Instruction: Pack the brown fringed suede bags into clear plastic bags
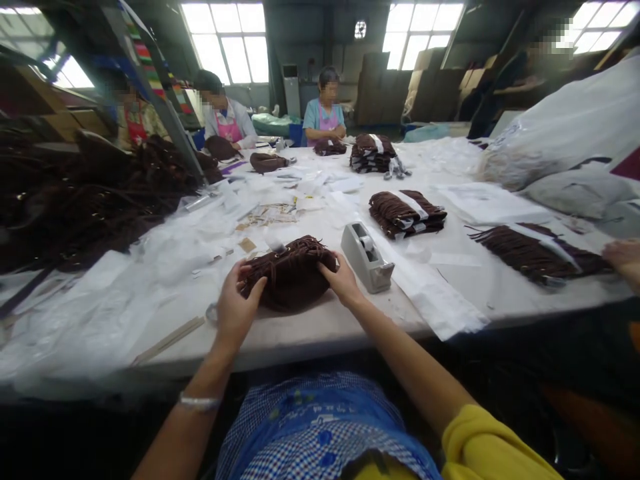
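Note:
A dark brown fringed bag (295, 287) rests on the table right in front of me, its thin strands and small metal eyelets along the top. My left hand (239, 300) grips its left end, thumb on the near side and fingers behind. At the other end, my right hand (343, 279) pinches the bag's upper right edge between thumb and fingers. Just right of that hand stands a grey tape dispenser (370, 259). Farther right lies a stack of folded brown fringed bags (407, 213) with a white paper band around it.
Clear plastic sleeves (100, 320) cover the table's left side, beside a dark heap of brown bags (90, 200). Another banded bundle (540, 252) lies at right near a co-worker's hand (625, 260). A second stack (373, 153) stands farther back, where co-workers sit. White sheeting (435, 303) overhangs the front edge.

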`<control>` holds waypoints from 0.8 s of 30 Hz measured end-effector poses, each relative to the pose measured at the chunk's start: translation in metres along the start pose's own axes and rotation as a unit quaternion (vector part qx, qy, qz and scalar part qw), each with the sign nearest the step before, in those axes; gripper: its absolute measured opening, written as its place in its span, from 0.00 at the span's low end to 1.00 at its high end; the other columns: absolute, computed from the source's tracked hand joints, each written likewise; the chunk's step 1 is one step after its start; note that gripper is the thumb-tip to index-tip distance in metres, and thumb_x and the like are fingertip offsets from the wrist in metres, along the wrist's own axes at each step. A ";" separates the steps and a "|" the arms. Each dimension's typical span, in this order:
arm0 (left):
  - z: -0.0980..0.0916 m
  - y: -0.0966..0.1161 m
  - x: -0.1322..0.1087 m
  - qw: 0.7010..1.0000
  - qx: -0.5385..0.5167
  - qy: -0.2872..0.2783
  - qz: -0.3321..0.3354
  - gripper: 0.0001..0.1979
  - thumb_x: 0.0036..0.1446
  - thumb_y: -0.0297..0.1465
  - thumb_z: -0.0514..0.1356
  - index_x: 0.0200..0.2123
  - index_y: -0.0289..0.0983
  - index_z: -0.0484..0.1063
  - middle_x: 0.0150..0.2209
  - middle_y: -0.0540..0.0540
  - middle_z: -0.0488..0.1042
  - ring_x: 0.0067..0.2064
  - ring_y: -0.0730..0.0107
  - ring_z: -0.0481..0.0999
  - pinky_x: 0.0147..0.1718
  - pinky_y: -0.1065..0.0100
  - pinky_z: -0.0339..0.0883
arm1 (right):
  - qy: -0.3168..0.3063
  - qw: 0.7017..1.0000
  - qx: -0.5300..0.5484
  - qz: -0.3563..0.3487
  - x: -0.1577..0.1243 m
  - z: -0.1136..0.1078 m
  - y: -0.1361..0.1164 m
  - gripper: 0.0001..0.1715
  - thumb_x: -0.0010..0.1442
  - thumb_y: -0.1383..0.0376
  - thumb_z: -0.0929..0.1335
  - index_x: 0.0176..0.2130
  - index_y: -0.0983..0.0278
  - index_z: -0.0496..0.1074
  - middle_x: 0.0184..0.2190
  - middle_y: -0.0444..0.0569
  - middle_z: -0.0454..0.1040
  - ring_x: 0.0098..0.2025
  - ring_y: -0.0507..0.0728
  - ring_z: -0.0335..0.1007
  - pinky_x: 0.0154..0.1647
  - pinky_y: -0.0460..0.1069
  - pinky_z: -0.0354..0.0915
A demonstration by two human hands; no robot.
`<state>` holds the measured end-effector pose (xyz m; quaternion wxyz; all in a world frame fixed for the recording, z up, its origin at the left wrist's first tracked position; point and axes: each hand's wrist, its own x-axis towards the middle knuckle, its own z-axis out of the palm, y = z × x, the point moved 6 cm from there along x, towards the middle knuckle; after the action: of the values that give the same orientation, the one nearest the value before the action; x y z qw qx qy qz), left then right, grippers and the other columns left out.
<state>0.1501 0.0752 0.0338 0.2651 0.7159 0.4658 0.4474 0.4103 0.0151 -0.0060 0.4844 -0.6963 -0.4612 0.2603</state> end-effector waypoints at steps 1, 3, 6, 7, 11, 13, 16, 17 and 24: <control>-0.010 -0.005 -0.020 0.998 -0.013 0.063 -0.021 0.26 0.58 0.42 0.60 0.57 0.40 0.64 0.50 0.42 0.72 0.50 0.61 0.74 0.51 0.59 0.69 | 0.016 1.000 0.005 -0.002 -0.003 -0.003 0.002 0.33 0.61 0.52 0.65 0.60 0.63 0.58 0.49 0.52 0.75 0.47 0.56 0.73 0.48 0.51 0.68; -0.014 -0.022 -0.056 0.991 -0.036 0.090 -0.094 0.25 0.57 0.44 0.61 0.55 0.39 0.65 0.45 0.42 0.72 0.46 0.62 0.75 0.44 0.61 0.74 | 0.049 0.999 0.023 -0.005 -0.010 -0.007 0.005 0.30 0.60 0.55 0.67 0.58 0.61 0.61 0.51 0.51 0.74 0.50 0.57 0.72 0.53 0.52 0.66; 0.002 -0.031 -0.081 0.987 -0.055 -0.001 -0.153 0.35 0.54 0.47 0.63 0.60 0.38 0.58 0.46 0.39 0.71 0.43 0.59 0.77 0.37 0.60 0.76 | 0.056 0.997 0.031 -0.032 -0.021 -0.002 0.000 0.28 0.59 0.56 0.68 0.57 0.61 0.63 0.53 0.51 0.73 0.53 0.58 0.70 0.57 0.53 0.64; 0.004 -0.026 -0.080 0.990 -0.026 -0.003 -0.135 0.38 0.53 0.47 0.64 0.62 0.39 0.55 0.50 0.36 0.69 0.47 0.55 0.76 0.39 0.57 0.76 | 0.059 0.997 0.032 -0.040 -0.023 0.000 -0.003 0.29 0.59 0.56 0.68 0.57 0.61 0.63 0.53 0.52 0.73 0.54 0.58 0.70 0.57 0.53 0.63; 0.006 0.018 -0.043 0.982 0.163 0.045 0.079 0.39 0.54 0.43 0.65 0.64 0.41 0.55 0.66 0.32 0.55 0.67 0.43 0.55 0.59 0.44 0.59 | 0.057 0.997 0.022 -0.057 -0.029 0.008 -0.006 0.29 0.60 0.57 0.68 0.58 0.60 0.63 0.55 0.51 0.72 0.57 0.60 0.68 0.60 0.56 0.62; 0.015 0.029 -0.022 0.968 0.174 -0.028 0.180 0.28 0.58 0.40 0.63 0.60 0.42 0.63 0.65 0.36 0.60 0.67 0.47 0.57 0.62 0.45 0.55 | 0.045 0.997 -0.007 -0.056 -0.031 0.006 -0.003 0.29 0.60 0.57 0.68 0.59 0.59 0.63 0.55 0.51 0.72 0.57 0.61 0.68 0.59 0.58 0.62; 0.010 0.017 0.003 0.965 0.105 -0.106 0.214 0.15 0.63 0.36 0.56 0.51 0.43 0.73 0.55 0.41 0.73 0.58 0.57 0.70 0.60 0.53 0.62 | 0.010 0.995 -0.090 -0.030 -0.037 -0.005 0.006 0.30 0.60 0.56 0.68 0.60 0.59 0.63 0.50 0.52 0.75 0.52 0.63 0.73 0.54 0.59 0.67; 0.003 0.009 0.009 0.970 0.081 -0.111 0.200 0.14 0.63 0.37 0.55 0.48 0.42 0.75 0.52 0.42 0.75 0.56 0.59 0.73 0.59 0.54 0.64 | 0.011 0.992 -0.126 -0.029 -0.041 -0.010 0.006 0.31 0.60 0.56 0.68 0.61 0.59 0.62 0.50 0.52 0.76 0.50 0.64 0.74 0.53 0.60 0.68; -0.026 -0.042 0.030 0.987 0.000 -0.154 0.046 0.15 0.57 0.42 0.59 0.39 0.40 0.77 0.45 0.43 0.80 0.48 0.60 0.77 0.50 0.59 0.71 | -0.022 0.862 -0.302 -0.407 -0.066 0.014 -0.084 0.29 0.61 0.63 0.70 0.61 0.54 0.66 0.68 0.50 0.54 0.70 0.66 0.46 0.68 0.65 0.49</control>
<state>0.1140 0.1190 0.0243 0.3130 0.7966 0.3861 0.3440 0.3370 -0.0291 0.0600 0.3034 -0.5530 -0.7700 -0.0964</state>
